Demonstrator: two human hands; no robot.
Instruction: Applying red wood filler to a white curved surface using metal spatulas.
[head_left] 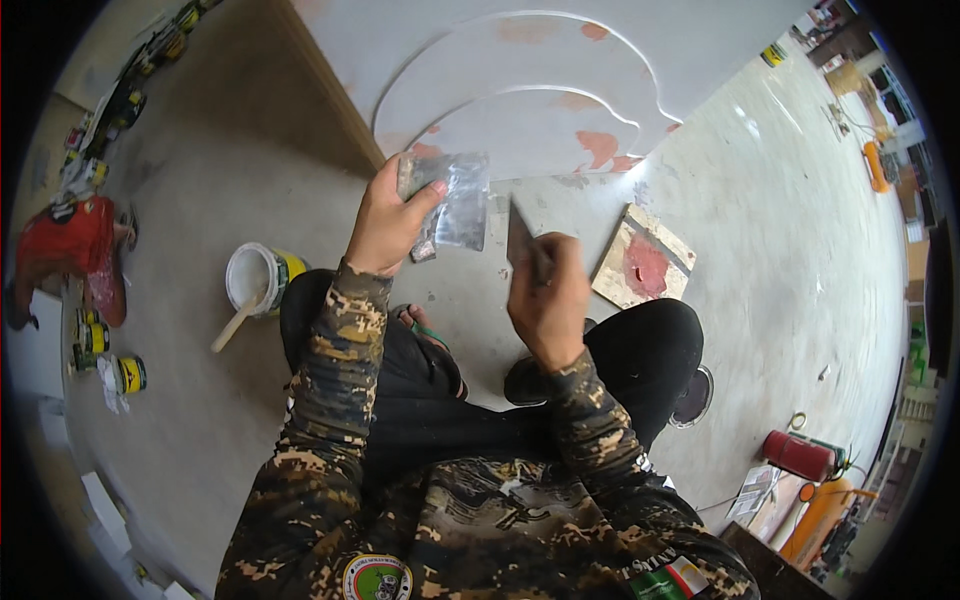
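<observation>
My left hand (385, 228) grips a flat, shiny metal plate (464, 205) by its left side, thumb on top. Closed around a putty knife (519, 238), my right hand (556, 305) holds the blade pointing up, just right of the plate and apart from it. Ahead stands a pale grey panel (520, 55) with curved raised moulding and reddish filler patches. On the floor to the right lies a small board (617, 240) bearing a mound of red putty (645, 268). Most of the knife's handle is hidden by my fingers.
An open can (240, 262) with a wooden stick (236, 324) stands by my left knee. More cans (130, 374) line the far left, near a person in red (72, 245). A red cylinder (798, 456) and an orange tank (820, 520) are at lower right.
</observation>
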